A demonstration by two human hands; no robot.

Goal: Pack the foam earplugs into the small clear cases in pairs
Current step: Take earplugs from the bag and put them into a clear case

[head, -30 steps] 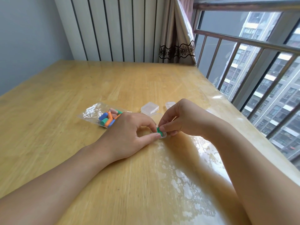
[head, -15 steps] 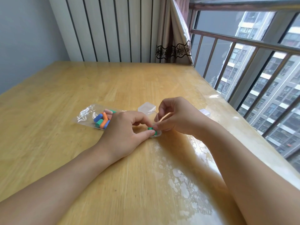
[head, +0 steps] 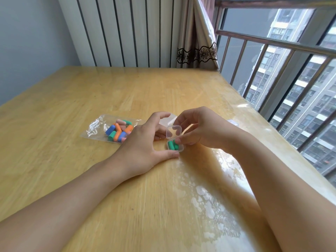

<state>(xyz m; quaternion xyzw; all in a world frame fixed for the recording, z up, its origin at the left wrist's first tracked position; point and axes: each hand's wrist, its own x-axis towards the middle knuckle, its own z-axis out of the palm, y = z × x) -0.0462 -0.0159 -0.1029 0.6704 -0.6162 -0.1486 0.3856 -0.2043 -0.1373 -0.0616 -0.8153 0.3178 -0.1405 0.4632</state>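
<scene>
Lid (head: 174, 131) now raised over green earplugs (head: 172, 144).

No text, label, brand, number or sign could be read anywhere in the frame.
</scene>
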